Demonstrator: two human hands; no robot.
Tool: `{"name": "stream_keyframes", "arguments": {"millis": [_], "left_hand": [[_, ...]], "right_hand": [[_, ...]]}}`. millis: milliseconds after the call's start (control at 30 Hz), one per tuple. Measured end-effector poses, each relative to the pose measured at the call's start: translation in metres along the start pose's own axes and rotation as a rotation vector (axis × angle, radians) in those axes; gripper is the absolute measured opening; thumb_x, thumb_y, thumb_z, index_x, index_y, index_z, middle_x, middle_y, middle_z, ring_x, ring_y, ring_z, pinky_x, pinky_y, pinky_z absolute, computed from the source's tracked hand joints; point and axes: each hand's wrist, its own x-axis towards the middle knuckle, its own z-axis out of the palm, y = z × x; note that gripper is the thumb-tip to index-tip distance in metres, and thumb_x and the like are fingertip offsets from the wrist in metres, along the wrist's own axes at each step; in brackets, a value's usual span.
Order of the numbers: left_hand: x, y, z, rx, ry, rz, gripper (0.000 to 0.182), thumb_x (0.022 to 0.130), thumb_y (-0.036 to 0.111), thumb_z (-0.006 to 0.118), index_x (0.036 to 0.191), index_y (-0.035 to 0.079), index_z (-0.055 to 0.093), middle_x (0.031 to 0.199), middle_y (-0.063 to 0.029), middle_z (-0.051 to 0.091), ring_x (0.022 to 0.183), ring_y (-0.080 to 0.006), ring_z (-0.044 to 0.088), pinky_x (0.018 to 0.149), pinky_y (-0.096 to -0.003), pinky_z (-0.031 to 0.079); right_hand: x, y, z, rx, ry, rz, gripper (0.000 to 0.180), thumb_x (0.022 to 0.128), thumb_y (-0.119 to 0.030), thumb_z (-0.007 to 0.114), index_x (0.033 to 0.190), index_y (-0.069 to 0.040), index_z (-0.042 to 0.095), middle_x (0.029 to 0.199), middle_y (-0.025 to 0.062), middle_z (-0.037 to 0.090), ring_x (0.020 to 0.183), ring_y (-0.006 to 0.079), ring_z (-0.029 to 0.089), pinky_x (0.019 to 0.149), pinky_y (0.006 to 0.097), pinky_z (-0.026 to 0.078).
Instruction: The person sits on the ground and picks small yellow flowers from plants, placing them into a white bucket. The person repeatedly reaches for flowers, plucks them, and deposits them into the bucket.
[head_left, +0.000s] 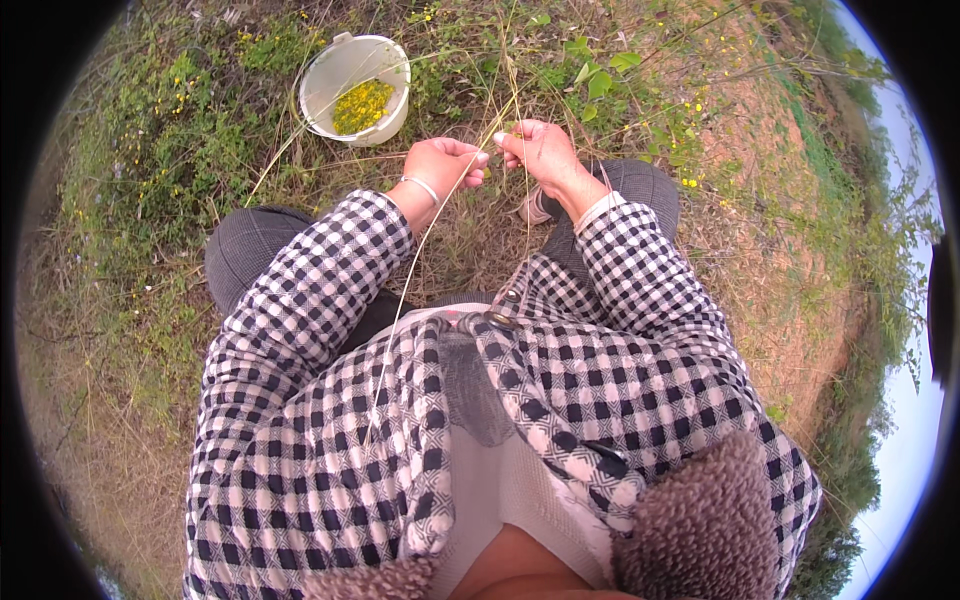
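Observation:
My left hand has its fingers curled together, with a small yellow flower at the fingertips. Close by on the right, my right hand brings thumb and forefinger near each other beside thin plant stems; whether anything is pinched there is too small to tell. Long dry grass stalks cross in front of both hands. Beyond the left hand, a white plastic bucket stands on the ground, tilted in view. Loose yellow flowers with green bits lie on its bottom.
Low green plants with yellow blossoms grow at the left. Broad green leaves rise past my right hand. Dry grass covers the ground between my bent knees. A strip of bare reddish soil runs along the right, with bushes beyond.

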Motion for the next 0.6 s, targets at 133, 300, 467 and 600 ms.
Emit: {"name": "stream_keyframes", "arguments": {"millis": [133,300,467,600], "left_hand": [[-0.021,0.003,0.006,0.008,-0.283,-0.087,0.014,0.086,0.009,0.061,0.096,-0.001,0.06,0.085,-0.0053,0.064,0.069,-0.008,0.059,0.064,-0.0188,0.051],[-0.037,0.008,0.023,-0.209,-0.785,-0.244,0.021,0.091,0.012,0.054,0.107,-0.001,0.058,0.097,-0.005,0.063,0.08,-0.0078,0.058,0.068,-0.017,0.05],[-0.031,0.005,0.023,-0.214,-0.497,-0.317,0.025,0.095,0.022,0.047,0.102,0.001,0.059,0.068,0.0055,0.044,0.057,-0.0044,0.038,0.048,-0.0163,0.032],[-0.027,-0.006,0.017,-0.253,-0.315,-0.306,0.024,0.096,0.015,0.041,0.109,-0.001,0.053,0.066,0.0048,0.04,0.051,-0.0048,0.033,0.043,-0.0176,0.028]], "right_hand": [[0.003,-0.001,-0.015,-0.284,0.335,-0.196,0.019,0.08,-0.016,0.065,0.079,0.002,0.059,0.067,0.0111,0.062,0.054,0.0195,0.057,0.053,0.0295,0.047],[0.0,0.008,0.007,-0.713,-0.239,-0.28,0.037,0.083,-0.027,0.058,0.101,0.006,0.056,0.102,0.0261,0.059,0.094,0.0373,0.059,0.077,0.0423,0.048],[0.008,-0.003,-0.023,-0.954,0.001,-0.352,0.039,0.088,-0.037,0.051,0.085,-0.001,0.065,0.083,0.0196,0.064,0.079,0.0365,0.061,0.072,0.0407,0.048],[0.009,-0.026,-0.047,-0.798,0.288,-0.421,0.021,0.083,-0.022,0.057,0.09,-0.004,0.066,0.081,0.0195,0.064,0.077,0.0342,0.063,0.072,0.0391,0.05]]}}
